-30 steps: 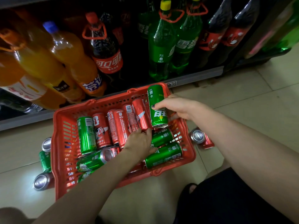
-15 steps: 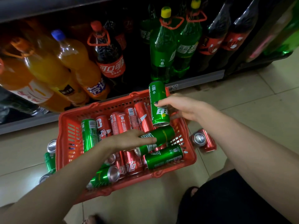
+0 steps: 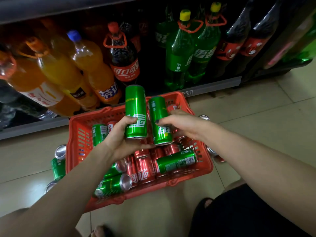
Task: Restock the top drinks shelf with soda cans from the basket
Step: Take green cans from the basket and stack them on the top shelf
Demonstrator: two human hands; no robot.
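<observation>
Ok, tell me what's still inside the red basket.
The red basket holds red cans and green cans lying on their sides in a loose pile. The left hand, right hand and their two raised cans cover the middle, so no full count.

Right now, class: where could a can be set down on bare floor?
Bare tiles lie right of the red basket, toward the shelf base, and near its front rim. Crowded: loose cans hug its left side; more touch its right.

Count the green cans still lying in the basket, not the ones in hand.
4 visible: one at the back left, one lying at the right, two at the front left. The basket may hide more under the arms and red cans.
</observation>
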